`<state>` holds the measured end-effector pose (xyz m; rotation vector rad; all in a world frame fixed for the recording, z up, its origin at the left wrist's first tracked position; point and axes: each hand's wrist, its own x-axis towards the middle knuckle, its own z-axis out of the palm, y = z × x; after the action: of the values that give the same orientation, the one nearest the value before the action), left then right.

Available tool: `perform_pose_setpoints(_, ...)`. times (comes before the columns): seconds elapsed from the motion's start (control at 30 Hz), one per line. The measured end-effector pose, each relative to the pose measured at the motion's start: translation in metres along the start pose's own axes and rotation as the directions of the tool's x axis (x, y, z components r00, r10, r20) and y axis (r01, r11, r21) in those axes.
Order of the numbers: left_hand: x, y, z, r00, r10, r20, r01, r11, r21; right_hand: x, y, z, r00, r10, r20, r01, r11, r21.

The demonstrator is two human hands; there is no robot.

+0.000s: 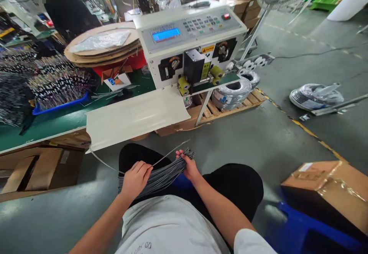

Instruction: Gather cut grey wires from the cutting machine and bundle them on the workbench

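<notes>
Across my lap lies a bundle of grey cables, its cut ends gathered at the right. My right hand is closed round the bundle near those ends. Pinched in my left hand is a single grey cable, which sticks out to the upper right above the bundle. Another stretch of cable runs from behind my left hand up to the corner of a cream chute. That chute slopes down from a wire cutting machine with a lit blue display.
A blue tray of bundled wires and a stack of round cardboard discs are on the green bench. Cable coils rest on a pallet. Cardboard boxes stand right and lower left. A person is behind the bench.
</notes>
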<state>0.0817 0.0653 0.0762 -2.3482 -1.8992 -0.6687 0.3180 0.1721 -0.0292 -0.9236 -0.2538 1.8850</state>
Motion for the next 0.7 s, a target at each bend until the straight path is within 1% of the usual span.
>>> perform_pose_setpoints(0.1,-0.023,0.014,0.025,0.99,-0.064,0.126,0.067,0.998,-0.018,-0.001,-0.002,0.001,1.0,-0.024,0.009,0.024,1.0,-0.017)
perform_pose_setpoints(0.17,-0.031,0.018,0.034,0.981,-0.07,0.18,0.074,0.997,-0.015,-0.002,-0.002,0.001,1.0,-0.007,0.004,0.007,1.0,-0.012)
perform_pose_setpoints(0.27,-0.034,0.023,0.035,0.974,-0.057,0.22,0.056,0.998,0.011,-0.002,-0.001,0.0,1.0,0.012,-0.01,-0.012,1.0,0.015)
perform_pose_setpoints(0.4,-0.03,0.028,0.029,0.969,-0.024,0.245,0.007,0.998,0.069,-0.003,0.001,0.0,1.0,0.005,-0.011,-0.005,0.998,0.068)
perform_pose_setpoints(0.47,-0.03,0.027,0.025,0.965,-0.009,0.263,-0.014,0.996,0.086,-0.004,0.001,0.0,1.0,-0.005,0.006,0.004,0.996,0.086)
perform_pose_setpoints(0.5,-0.031,0.024,0.023,0.964,-0.012,0.267,-0.013,0.996,0.09,-0.005,0.001,0.0,1.0,-0.009,0.014,0.008,0.996,0.091)
perform_pose_setpoints(0.57,-0.035,0.01,0.018,0.966,-0.052,0.255,0.028,0.995,0.094,-0.006,0.001,0.0,1.0,-0.011,0.027,0.008,0.995,0.095)
perform_pose_setpoints(0.63,-0.042,-0.011,0.014,0.967,-0.138,0.216,0.118,0.988,0.103,-0.006,0.001,0.0,0.999,-0.012,0.039,0.008,0.995,0.097)
perform_pose_setpoints(0.7,-0.051,-0.035,0.012,0.956,-0.245,0.162,0.229,0.967,0.113,-0.006,0.001,0.0,0.998,-0.011,0.054,0.005,0.995,0.102)
